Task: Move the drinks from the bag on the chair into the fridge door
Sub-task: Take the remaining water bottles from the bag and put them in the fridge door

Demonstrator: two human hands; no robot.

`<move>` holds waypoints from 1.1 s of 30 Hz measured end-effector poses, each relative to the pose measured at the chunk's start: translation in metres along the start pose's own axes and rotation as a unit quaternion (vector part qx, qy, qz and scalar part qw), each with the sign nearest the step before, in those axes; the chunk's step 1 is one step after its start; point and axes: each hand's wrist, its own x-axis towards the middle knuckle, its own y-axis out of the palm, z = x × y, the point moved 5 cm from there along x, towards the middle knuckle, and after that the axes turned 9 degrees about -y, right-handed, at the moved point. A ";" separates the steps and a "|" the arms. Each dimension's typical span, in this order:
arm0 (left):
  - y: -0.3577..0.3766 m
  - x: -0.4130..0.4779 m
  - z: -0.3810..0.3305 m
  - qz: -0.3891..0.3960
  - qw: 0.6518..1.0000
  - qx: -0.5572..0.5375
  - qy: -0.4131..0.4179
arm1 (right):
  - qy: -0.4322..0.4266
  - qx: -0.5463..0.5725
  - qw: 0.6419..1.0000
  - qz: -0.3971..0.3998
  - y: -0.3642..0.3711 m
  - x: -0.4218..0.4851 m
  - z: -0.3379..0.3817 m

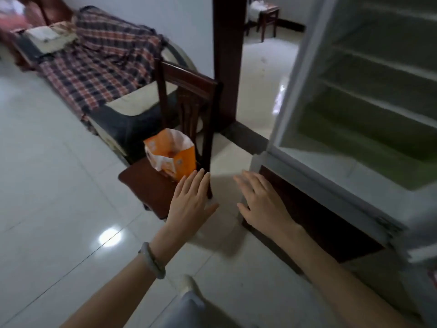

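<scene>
An orange and white bag [171,153] stands open on the seat of a dark wooden chair [146,183]. Its contents are hard to make out from here. My left hand [190,201] hovers just in front of the bag, fingers spread, holding nothing. My right hand [262,201] is also open and empty, over the floor between the chair and the fridge [364,110]. The fridge stands open at the right, its shelves bare and blurred. The fridge door itself is not clearly in view.
A sofa with a plaid blanket [106,67] lies behind the chair. A dark wooden door frame [227,60] rises beside the chair back. A stool [268,18] stands in the far room. The floor is glossy white tile [59,197].
</scene>
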 end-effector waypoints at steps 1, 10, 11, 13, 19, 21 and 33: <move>0.001 0.005 0.022 0.003 1.000 0.007 -0.015 | -0.010 0.006 1.000 -0.003 0.008 0.022 0.006; 0.000 0.055 0.174 0.026 0.995 0.013 -0.096 | -0.046 0.063 0.997 0.018 0.083 0.184 0.061; 0.003 0.061 0.185 0.031 0.994 0.018 -0.100 | -0.047 0.072 0.996 0.021 0.089 0.195 0.063; 0.012 0.074 0.201 0.040 0.993 0.026 -0.107 | -0.051 0.080 0.995 0.028 0.101 0.215 0.062; 0.051 0.121 0.239 0.077 0.989 0.023 -0.127 | -0.056 0.093 0.992 0.061 0.149 0.279 0.034; 0.068 0.142 0.251 0.090 0.987 0.018 -0.128 | -0.055 0.104 0.990 0.079 0.171 0.302 0.019; 0.192 0.268 0.324 0.190 0.954 0.016 -0.232 | -0.052 0.165 0.960 0.221 0.327 0.436 -0.073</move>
